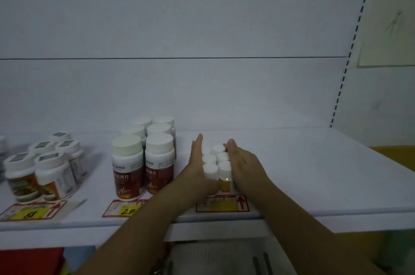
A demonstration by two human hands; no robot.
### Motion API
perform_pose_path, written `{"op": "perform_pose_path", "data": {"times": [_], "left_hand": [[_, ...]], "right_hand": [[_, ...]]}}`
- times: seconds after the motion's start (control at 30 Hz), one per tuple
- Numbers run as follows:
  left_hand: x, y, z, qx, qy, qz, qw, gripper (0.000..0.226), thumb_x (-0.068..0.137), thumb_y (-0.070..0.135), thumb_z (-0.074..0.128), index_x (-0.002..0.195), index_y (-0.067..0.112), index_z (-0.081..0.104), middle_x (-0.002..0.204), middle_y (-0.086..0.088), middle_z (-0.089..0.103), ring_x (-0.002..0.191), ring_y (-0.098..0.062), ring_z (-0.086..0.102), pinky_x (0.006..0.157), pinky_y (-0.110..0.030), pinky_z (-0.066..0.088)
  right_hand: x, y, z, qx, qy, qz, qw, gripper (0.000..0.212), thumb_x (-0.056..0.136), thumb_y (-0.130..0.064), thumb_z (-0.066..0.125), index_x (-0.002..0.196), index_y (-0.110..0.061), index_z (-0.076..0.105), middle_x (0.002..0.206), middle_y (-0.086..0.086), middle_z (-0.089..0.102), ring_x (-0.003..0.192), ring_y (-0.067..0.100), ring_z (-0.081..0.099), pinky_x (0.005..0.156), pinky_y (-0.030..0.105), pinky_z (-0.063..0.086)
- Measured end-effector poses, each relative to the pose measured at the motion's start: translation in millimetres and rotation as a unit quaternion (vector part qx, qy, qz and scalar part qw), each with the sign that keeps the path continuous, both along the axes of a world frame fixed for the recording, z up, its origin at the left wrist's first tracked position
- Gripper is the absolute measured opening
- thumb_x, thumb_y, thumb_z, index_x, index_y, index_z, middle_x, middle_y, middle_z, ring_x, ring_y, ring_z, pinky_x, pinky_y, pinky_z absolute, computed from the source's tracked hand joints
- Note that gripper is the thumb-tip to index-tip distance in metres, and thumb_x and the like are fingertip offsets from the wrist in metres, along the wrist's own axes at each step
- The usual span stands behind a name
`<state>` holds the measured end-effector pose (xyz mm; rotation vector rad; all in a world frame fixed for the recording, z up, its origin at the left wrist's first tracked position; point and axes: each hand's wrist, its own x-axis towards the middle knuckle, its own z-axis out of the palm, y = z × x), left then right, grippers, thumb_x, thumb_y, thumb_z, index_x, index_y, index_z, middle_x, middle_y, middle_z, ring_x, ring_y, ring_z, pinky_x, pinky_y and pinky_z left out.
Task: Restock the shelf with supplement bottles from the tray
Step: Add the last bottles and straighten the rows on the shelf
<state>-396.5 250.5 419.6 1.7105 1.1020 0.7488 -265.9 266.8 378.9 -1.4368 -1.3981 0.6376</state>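
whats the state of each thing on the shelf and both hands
small bottles: upright, capped, bunched between the hands
left hand: open, flat against their left side
right hand: open, flat against their right side
red-label bottles: upright, capped, two rows
orange-label bottles: upright, capped, grouped

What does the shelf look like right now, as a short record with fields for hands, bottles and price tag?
left hand: flat against the left side of the small white-capped yellow-label bottles
right hand: flat against their right side
bottles: upright, two rows, on the white shelf
neighbours: large white red-label bottles to the left
tag: red-and-yellow price tag at the front edge
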Motion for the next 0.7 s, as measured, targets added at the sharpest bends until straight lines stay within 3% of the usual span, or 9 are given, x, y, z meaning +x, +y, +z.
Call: {"op": "perform_pose_path", "data": {"times": [0.1, 0.17, 0.27, 0.33, 0.43, 0.53, 0.6, 0.63, 0.7], "left_hand": [[-1.8, -4.8, 1.5, -0.015, -0.019, 0.005, 1.000, 0.086, 0.090, -0.005, 0.049, 0.148, 0.020, -0.009, 0.155, -0.003, 0.020, 0.141, -0.019, 0.027, 0.115, -0.033, 0.024], [-1.6, -7.7, 3.5, -0.010, -0.001, -0.003, 1.000, 0.097, 0.084, -0.013, 0.053, 0.148, 0.019, -0.012, 0.158, -0.005, 0.014, 0.142, -0.021, 0.027, 0.115, -0.036, 0.026], [-2.9, -5.7, 1.9, -0.034, 0.006, -0.010, 0.999, 0.103, 0.081, -0.014, 0.057, 0.148, 0.018, -0.015, 0.158, -0.006, 0.013, 0.142, -0.022, 0.026, 0.115, -0.040, 0.026], [-1.9, -3.7, 2.8, -0.045, -0.009, -0.008, 0.999, 0.102, 0.083, -0.011, 0.057, 0.148, 0.020, -0.014, 0.158, -0.006, 0.016, 0.141, -0.024, 0.028, 0.115, -0.041, 0.027], [-3.7, 4.2, -1.9, -0.087, -0.070, 0.002, 0.994, 0.086, 0.091, -0.003, 0.049, 0.149, 0.023, -0.009, 0.157, -0.006, 0.020, 0.133, -0.027, 0.040, 0.110, -0.041, 0.035], [-5.5, 13.1, -8.9, -0.118, -0.152, -0.002, 0.981, 0.083, 0.093, 0.017, 0.052, 0.149, 0.031, -0.007, 0.157, -0.006, 0.021, 0.100, -0.017, 0.057, 0.087, -0.038, 0.050], [-5.0, 15.3, -10.4, -0.123, -0.163, 0.008, 0.979, 0.073, 0.094, 0.040, 0.046, 0.149, 0.037, -0.002, 0.157, -0.002, 0.023, 0.099, -0.011, 0.056, 0.072, -0.029, 0.048], [-4.5, 17.8, -12.2, -0.127, -0.161, 0.012, 0.979, 0.071, 0.093, 0.050, 0.042, 0.149, 0.038, 0.001, 0.157, 0.000, 0.023, 0.111, -0.013, 0.053, 0.075, -0.028, 0.048], [-3.9, 24.1, -17.4, -0.135, -0.150, 0.009, 0.979, 0.073, 0.087, 0.065, 0.037, 0.149, 0.036, 0.010, 0.156, 0.002, 0.028, 0.131, -0.021, 0.044, 0.099, -0.038, 0.045]], "right_hand": [[-0.1, -1.1, -1.9, 0.010, -0.037, -0.027, 0.999, 0.055, 0.092, -0.057, 0.020, 0.108, -0.024, 0.062, 0.103, 0.001, 0.068, 0.093, 0.014, 0.062, 0.092, 0.030, 0.046], [-2.3, -2.6, -1.5, 0.028, -0.078, -0.043, 0.996, 0.057, 0.094, -0.053, 0.020, 0.111, -0.020, 0.063, 0.099, -0.001, 0.066, 0.091, 0.013, 0.060, 0.089, 0.027, 0.043], [-5.1, -5.3, -0.6, 0.039, -0.118, -0.052, 0.991, 0.055, 0.095, -0.051, 0.017, 0.100, -0.020, 0.062, 0.093, 0.001, 0.065, 0.089, 0.016, 0.061, 0.084, 0.027, 0.044], [-6.8, -6.5, 1.4, 0.019, -0.103, -0.037, 0.994, 0.056, 0.094, -0.052, 0.014, 0.098, -0.020, 0.060, 0.095, 0.002, 0.065, 0.091, 0.016, 0.060, 0.084, 0.027, 0.043], [-7.7, -8.3, 8.6, -0.029, -0.036, -0.019, 0.999, 0.064, 0.092, -0.057, 0.012, 0.114, -0.019, 0.059, 0.114, 0.007, 0.065, 0.098, 0.018, 0.060, 0.092, 0.030, 0.043], [-10.7, -10.3, 16.9, -0.073, 0.112, 0.004, 0.991, 0.065, 0.092, -0.059, 0.012, 0.127, -0.019, 0.051, 0.127, 0.006, 0.058, 0.093, 0.014, 0.054, 0.089, 0.029, 0.039], [-14.0, -12.1, 18.5, -0.088, 0.174, 0.028, 0.980, 0.065, 0.092, -0.061, 0.012, 0.132, -0.023, 0.046, 0.133, 0.004, 0.054, 0.094, 0.014, 0.053, 0.092, 0.031, 0.039], [-14.9, -12.4, 16.6, -0.089, 0.176, 0.035, 0.980, 0.062, 0.091, -0.062, 0.011, 0.130, -0.028, 0.047, 0.131, 0.002, 0.055, 0.093, 0.013, 0.054, 0.094, 0.032, 0.040], [-15.0, -12.3, 12.2, -0.089, 0.162, 0.036, 0.982, 0.049, 0.090, -0.063, 0.010, 0.105, -0.042, 0.052, 0.111, -0.007, 0.058, 0.081, 0.007, 0.058, 0.088, 0.027, 0.043]]}}
